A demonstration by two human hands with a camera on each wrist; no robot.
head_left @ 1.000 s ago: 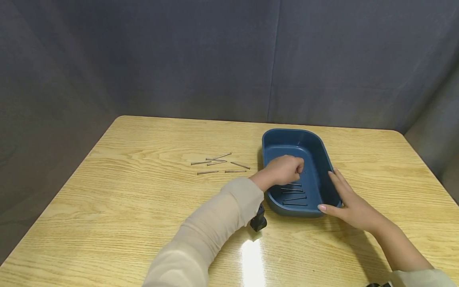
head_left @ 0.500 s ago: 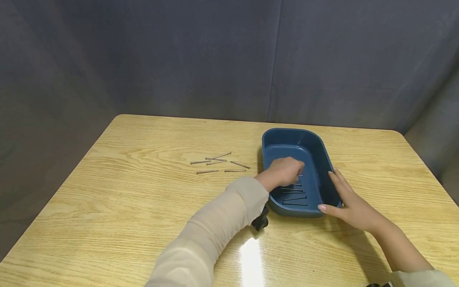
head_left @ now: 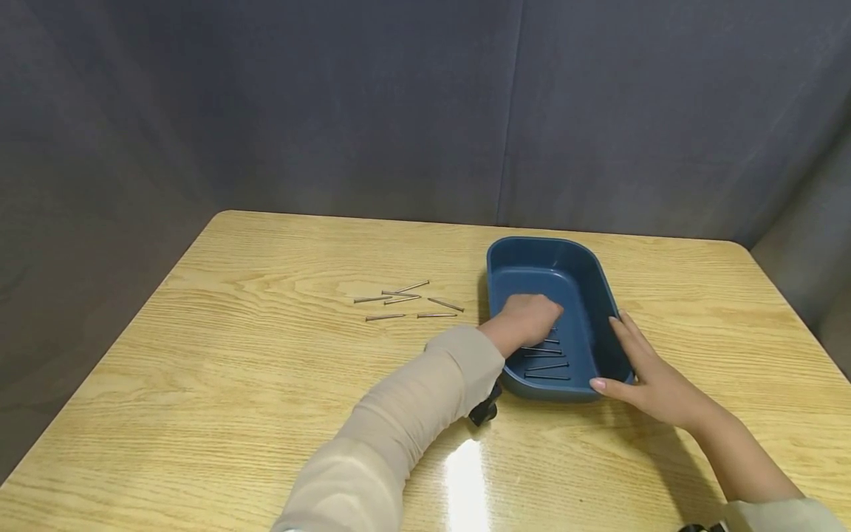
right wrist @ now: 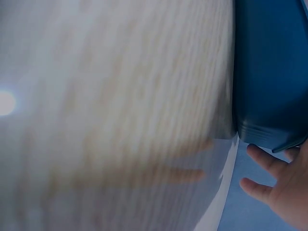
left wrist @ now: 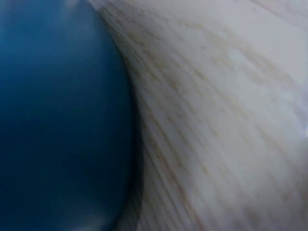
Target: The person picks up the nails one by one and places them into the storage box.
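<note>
A deep blue rectangular tray (head_left: 541, 394) with rounded corners stands on the table. Several nails (head_left: 547, 377) lie side by side across the near part of its floor. My left hand (head_left: 528, 319) reaches down inside, fingers curled and hidden from above, at a nail (head_left: 555, 329) whose end shows past the knuckles. In the left wrist view only the tray's outer wall (left wrist: 62, 115) and the table show. My right hand (head_left: 654, 388) rests at the tray's near right corner with straight, spread fingers, thumb on the rim; the right wrist view has it (right wrist: 291, 192) beside the wall.
Several loose nails (head_left: 401, 300) lie scattered on the wooden table (head_left: 266, 369) left of the tray. A dark curtain (head_left: 332, 111) hangs behind the table. A black wrist camera (head_left: 485, 408) sits under the left cuff, close to the tray's near left side.
Inside the tray, my left hand has shifted slightly toward the near side, and the nail at its fingers has moved nearer the row. The right hand and the tray have stayed put.
</note>
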